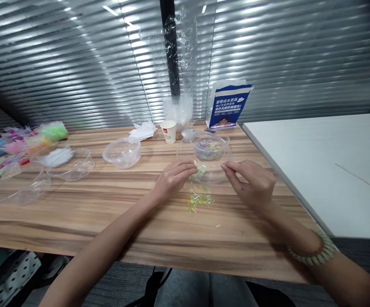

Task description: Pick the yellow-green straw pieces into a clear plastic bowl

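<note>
My left hand [176, 175] pinches at the left front of a clear plastic lid or dish [215, 177], its fingertips by a small pale green piece [200, 171]. My right hand [252, 181] is at the dish's right side, thumb and forefinger pressed together; anything between them is too small to make out. Behind the fingers stands a clear round bowl with mixed coloured bits [208, 149] in it. A loose pile of thin yellow and green strips [200, 200] lies on the wood in front of the dish.
Clear bowls [123, 153] stand to the left, with bags of coloured material [52, 131] at the far left. A paper cup [168, 132], white tissues [143, 131] and a blue printed bag [229, 106] are at the back. A white board [325, 170] adjoins the wooden table [108, 226].
</note>
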A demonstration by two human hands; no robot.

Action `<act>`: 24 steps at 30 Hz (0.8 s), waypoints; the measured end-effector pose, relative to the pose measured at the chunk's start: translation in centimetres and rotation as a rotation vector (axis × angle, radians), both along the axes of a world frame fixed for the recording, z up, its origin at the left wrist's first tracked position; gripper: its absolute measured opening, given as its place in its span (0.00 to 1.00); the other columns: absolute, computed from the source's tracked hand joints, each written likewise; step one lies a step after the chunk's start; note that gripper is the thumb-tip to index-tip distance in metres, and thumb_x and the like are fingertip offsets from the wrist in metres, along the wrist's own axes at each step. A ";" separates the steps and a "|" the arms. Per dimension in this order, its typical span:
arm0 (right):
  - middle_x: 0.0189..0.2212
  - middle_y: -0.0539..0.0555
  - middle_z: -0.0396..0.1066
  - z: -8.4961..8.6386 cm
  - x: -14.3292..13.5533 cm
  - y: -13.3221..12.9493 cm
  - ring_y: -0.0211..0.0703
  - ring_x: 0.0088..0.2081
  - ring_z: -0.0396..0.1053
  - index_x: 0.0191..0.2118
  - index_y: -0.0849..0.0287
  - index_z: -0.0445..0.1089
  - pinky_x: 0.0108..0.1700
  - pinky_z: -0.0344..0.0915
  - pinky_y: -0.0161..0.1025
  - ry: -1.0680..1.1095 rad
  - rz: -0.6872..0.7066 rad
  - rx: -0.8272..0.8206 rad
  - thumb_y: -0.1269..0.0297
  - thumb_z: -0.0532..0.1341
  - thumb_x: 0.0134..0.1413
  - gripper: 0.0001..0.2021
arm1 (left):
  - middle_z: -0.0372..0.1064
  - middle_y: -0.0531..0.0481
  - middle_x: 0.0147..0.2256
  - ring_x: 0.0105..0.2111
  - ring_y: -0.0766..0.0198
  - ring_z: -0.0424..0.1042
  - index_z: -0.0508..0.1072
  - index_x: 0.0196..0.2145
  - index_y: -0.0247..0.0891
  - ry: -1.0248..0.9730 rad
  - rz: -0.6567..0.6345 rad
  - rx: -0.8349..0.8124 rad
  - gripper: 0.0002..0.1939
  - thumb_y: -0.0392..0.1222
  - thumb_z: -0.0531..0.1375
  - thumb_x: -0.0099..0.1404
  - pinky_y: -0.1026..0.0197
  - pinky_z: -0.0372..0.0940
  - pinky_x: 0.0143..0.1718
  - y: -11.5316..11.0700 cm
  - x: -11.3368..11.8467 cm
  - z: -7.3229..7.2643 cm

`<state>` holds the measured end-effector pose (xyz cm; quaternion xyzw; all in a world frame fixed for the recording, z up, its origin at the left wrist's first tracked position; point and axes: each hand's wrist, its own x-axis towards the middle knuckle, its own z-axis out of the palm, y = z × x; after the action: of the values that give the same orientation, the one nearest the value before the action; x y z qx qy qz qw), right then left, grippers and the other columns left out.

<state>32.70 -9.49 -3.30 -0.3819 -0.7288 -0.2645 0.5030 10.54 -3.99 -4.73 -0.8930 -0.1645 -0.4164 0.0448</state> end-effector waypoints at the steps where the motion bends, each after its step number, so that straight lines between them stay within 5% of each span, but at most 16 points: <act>1: 0.21 0.50 0.71 0.1 0.2 0.0 0.37 0.23 0.68 0.32 0.60 0.70 0.26 0.61 0.33 0.000 -0.015 0.007 0.73 0.61 0.54 0.03 | 0.73 0.46 0.37 0.42 0.64 0.71 0.71 0.40 0.36 -0.025 0.017 0.008 0.09 0.29 0.54 0.65 0.59 0.67 0.42 0.0 -0.1 0.1; 5: 0.22 0.51 0.73 0.4 0.9 0.2 0.38 0.25 0.70 0.33 0.59 0.70 0.28 0.63 0.34 0.012 -0.059 0.030 0.74 0.61 0.53 0.03 | 0.71 0.47 0.32 0.33 0.65 0.70 0.72 0.35 0.35 0.077 0.071 -0.112 0.06 0.35 0.55 0.65 0.63 0.65 0.35 0.0 -0.1 0.4; 9: 0.24 0.52 0.74 0.4 1.2 0.4 0.40 0.26 0.71 0.33 0.60 0.70 0.30 0.65 0.35 0.019 -0.085 0.054 0.74 0.62 0.52 0.03 | 0.72 0.46 0.33 0.35 0.62 0.71 0.74 0.40 0.36 0.354 0.125 -0.320 0.09 0.38 0.55 0.66 0.61 0.65 0.38 -0.1 0.2 -0.2; 14: 0.23 0.52 0.73 0.4 1.1 0.3 0.39 0.25 0.70 0.33 0.60 0.70 0.28 0.63 0.35 0.012 -0.077 0.048 0.74 0.61 0.53 0.03 | 0.72 0.46 0.34 0.37 0.61 0.70 0.75 0.39 0.36 0.385 0.237 -0.445 0.09 0.37 0.55 0.65 0.60 0.65 0.40 -0.4 0.5 -0.3; 24: 0.23 0.52 0.73 0.1 1.1 0.6 0.39 0.26 0.70 0.33 0.61 0.70 0.29 0.62 0.35 0.028 -0.053 0.012 0.73 0.61 0.53 0.02 | 0.67 0.46 0.35 0.38 0.61 0.66 0.71 0.34 0.33 0.437 0.230 -0.417 0.06 0.33 0.53 0.65 0.59 0.64 0.41 -0.4 1.0 -0.2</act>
<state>33.77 -8.91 -3.22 -0.4017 -0.7097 -0.2769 0.5082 11.50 -4.40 -4.97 -0.9268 -0.3326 -0.1643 -0.0580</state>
